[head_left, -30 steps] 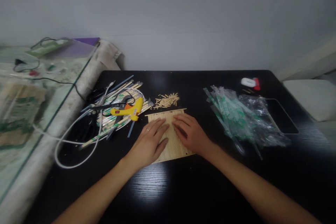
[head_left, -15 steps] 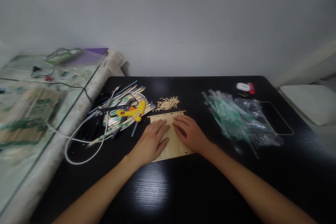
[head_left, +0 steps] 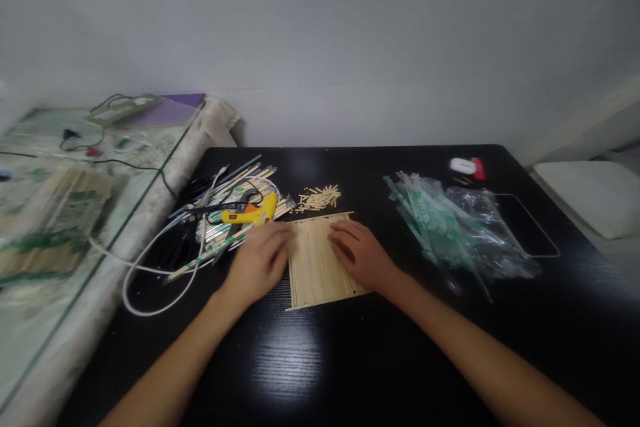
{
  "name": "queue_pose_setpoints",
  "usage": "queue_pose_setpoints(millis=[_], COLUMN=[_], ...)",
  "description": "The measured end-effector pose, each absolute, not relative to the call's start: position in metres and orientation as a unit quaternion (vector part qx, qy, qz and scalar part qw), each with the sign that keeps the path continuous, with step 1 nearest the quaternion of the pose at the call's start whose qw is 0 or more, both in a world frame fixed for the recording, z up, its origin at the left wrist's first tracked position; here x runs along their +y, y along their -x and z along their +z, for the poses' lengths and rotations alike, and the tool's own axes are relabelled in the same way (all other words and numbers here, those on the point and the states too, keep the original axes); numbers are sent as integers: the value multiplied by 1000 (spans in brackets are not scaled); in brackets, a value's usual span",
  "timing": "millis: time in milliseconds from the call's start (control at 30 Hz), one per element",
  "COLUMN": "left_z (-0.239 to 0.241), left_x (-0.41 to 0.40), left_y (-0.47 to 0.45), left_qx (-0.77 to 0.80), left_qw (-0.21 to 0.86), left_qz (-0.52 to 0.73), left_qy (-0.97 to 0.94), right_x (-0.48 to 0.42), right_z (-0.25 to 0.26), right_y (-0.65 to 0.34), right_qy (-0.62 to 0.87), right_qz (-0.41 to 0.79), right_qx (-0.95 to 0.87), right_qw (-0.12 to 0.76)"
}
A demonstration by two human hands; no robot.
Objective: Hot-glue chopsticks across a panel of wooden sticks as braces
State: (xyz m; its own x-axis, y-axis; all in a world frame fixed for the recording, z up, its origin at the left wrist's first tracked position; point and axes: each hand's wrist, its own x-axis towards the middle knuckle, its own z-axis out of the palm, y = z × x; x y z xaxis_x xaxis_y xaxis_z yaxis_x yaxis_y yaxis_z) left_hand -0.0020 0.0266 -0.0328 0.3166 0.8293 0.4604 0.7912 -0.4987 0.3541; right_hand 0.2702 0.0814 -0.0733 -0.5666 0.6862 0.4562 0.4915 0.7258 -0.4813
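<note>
A flat mat of pale wooden sticks laid side by side (head_left: 315, 260) lies on the black table (head_left: 320, 360). My right hand (head_left: 363, 255) rests flat on the mat's right half, fingers stretched out. My left hand (head_left: 257, 261) is off the mat's left edge, blurred by motion, between the mat and a pile of wrapped chopsticks (head_left: 233, 223). A yellow glue gun (head_left: 250, 213) lies on that pile, just beyond my left hand.
Short cut stick pieces (head_left: 320, 197) lie behind the mat. A heap of clear green-printed wrappers (head_left: 450, 223) sits to the right. White cable (head_left: 150, 260) loops at the left. A white and red item (head_left: 467, 165) sits far right. A glass-topped surface (head_left: 65, 200) adjoins the table's left.
My left hand has slid off the mat to the left, toward the glue gun and chopstick pile. My right hand stays on the mat.
</note>
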Motion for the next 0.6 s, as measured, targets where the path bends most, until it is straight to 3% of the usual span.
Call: queue_pose_setpoints(millis=[167, 600], left_z=[-18, -24], left_x=[36, 58], left_y=[62, 48], left_qx=[641, 681], left_qw=[-61, -76], left_qz=[271, 78], left_qy=[-715, -724], right_x=[81, 78], right_z=[-73, -67], right_y=[-270, -270], right_qy=[341, 347], right_qz=[161, 179], right_qx=[-870, -869], right_qw=[316, 303])
